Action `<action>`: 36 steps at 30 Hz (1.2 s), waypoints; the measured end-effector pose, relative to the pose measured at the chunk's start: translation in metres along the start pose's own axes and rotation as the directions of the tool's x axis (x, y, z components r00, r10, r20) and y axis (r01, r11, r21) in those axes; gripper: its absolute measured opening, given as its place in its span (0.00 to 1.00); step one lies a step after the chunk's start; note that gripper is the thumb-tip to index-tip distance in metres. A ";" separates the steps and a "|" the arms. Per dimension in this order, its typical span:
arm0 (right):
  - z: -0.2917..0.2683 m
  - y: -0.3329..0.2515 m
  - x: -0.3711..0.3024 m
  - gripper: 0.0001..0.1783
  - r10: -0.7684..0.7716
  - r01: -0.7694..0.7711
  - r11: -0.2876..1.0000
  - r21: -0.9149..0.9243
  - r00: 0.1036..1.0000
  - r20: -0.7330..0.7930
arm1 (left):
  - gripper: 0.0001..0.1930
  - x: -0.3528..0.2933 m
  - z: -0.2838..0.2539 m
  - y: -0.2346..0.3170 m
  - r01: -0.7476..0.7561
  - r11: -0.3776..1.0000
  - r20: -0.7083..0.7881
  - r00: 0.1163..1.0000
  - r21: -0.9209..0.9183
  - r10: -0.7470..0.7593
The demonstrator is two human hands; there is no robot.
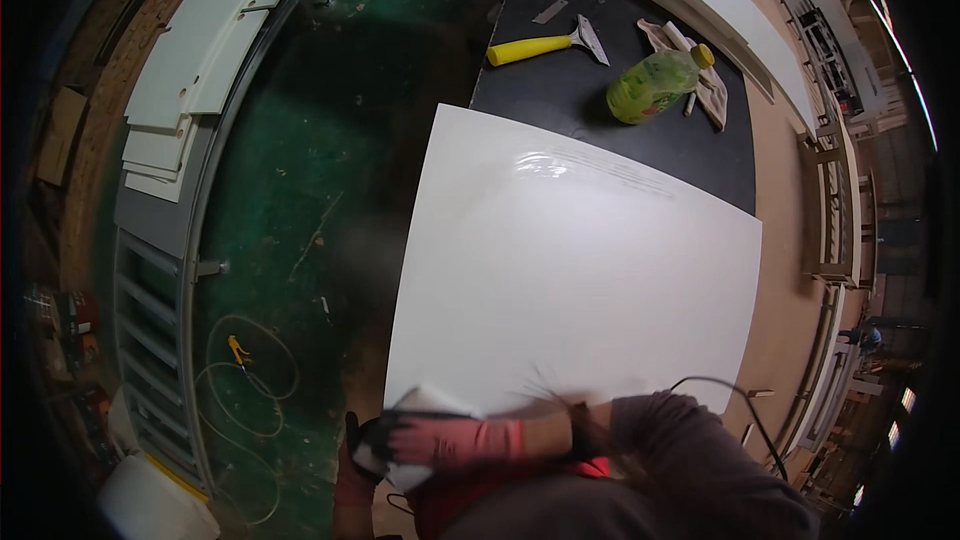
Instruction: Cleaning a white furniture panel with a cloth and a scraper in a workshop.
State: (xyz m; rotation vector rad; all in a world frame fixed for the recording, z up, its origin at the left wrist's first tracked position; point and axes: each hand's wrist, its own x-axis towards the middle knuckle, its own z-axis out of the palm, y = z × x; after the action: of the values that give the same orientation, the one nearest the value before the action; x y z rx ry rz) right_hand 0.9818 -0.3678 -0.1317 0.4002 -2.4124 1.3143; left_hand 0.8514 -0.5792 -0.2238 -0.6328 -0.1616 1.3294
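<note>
A large glossy white panel [560,290] lies in front of me, with a wet, shiny patch near its far edge. At its near left corner is a crumpled white cloth [437,400], partly hidden by my hands. My right hand [440,440], in a pink glove, reaches across from the right and is closed over the cloth. Beside it, lower left, my left hand [358,470] wears a dark red and black glove and is closed at the cloth's left end. Motion blur softens both hands' fingers.
Beyond the panel, a black board [560,100] carries a yellow-handled scraper [535,48], a yellow-green bottle [650,88] and a rag [712,95]. On the green floor [300,190] at left lies a coiled air hose with a yellow blow gun [238,350]. White panels [215,50] rest on a roller conveyor [150,340].
</note>
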 end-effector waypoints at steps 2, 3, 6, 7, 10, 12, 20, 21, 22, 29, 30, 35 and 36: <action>-0.041 0.037 -0.011 0.18 0.233 -0.233 0.971 -0.048 0.972 -0.010 | 0.33 0.032 0.039 -0.029 -0.104 0.944 -0.151 0.976 0.313 0.158; -0.080 0.066 -0.002 0.28 0.236 -0.224 0.951 -0.212 0.971 0.037 | 0.34 0.043 0.064 -0.044 -0.138 0.882 -0.181 0.953 0.451 0.241; -0.177 0.108 0.027 0.36 0.500 -0.621 0.621 -0.478 0.784 -0.369 | 0.34 0.066 0.112 -0.061 -0.177 0.745 -0.180 0.911 0.644 0.372; -0.203 0.124 0.026 0.33 0.561 -0.670 0.444 -0.595 0.725 -0.399 | 0.34 0.072 0.118 -0.057 -0.181 0.741 -0.172 0.912 0.646 0.373; -0.213 0.161 0.014 0.33 0.425 -0.643 0.255 -0.722 0.745 -0.513 | 0.33 0.088 0.116 -0.041 -0.168 0.850 -0.165 0.945 0.499 0.283; -0.160 0.125 0.019 0.32 0.445 -0.615 0.488 -0.620 0.786 -0.430 | 0.33 0.085 0.106 -0.031 -0.156 0.908 -0.160 0.959 0.388 0.234; 0.027 -0.029 -0.035 0.37 0.359 -0.267 0.929 -0.258 0.820 0.446 | 0.39 0.015 -0.013 0.036 0.099 0.355 -0.284 0.804 0.930 0.523; 0.017 -0.029 -0.060 0.39 0.431 -0.373 0.902 -0.219 0.816 0.386 | 0.34 0.048 0.030 0.019 0.101 0.280 -0.204 0.907 0.955 0.368; 0.001 -0.041 -0.063 0.39 0.491 -0.418 0.869 -0.263 0.793 0.362 | 0.34 0.045 0.041 0.021 0.105 0.274 -0.204 0.909 0.956 0.364; -0.046 -0.042 -0.029 0.45 0.787 -0.757 0.383 -0.530 0.567 -0.241 | 0.24 0.022 0.072 0.038 -0.109 0.838 -0.192 0.950 0.534 0.246; -0.040 -0.039 -0.023 0.42 0.752 -0.716 0.531 -0.454 0.645 -0.137 | 0.24 0.023 0.073 0.042 -0.084 0.863 -0.265 0.933 0.498 0.244; 0.011 -0.025 0.033 0.33 0.505 -0.457 0.787 -0.414 0.863 0.006 | 0.31 0.040 0.072 0.049 -0.024 -0.366 0.187 0.891 0.930 0.415; 0.012 -0.028 0.028 0.33 0.510 -0.464 0.782 -0.417 0.860 -0.001 | 0.31 0.045 0.067 0.059 -0.075 0.259 -0.029 0.926 0.963 0.375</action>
State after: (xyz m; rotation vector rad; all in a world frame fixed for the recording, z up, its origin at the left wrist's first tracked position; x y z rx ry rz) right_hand 0.9658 -0.3945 -0.1046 -0.3037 -2.9174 0.9285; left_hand 0.7819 -0.5090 -0.2101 0.2778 0.9816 1.3235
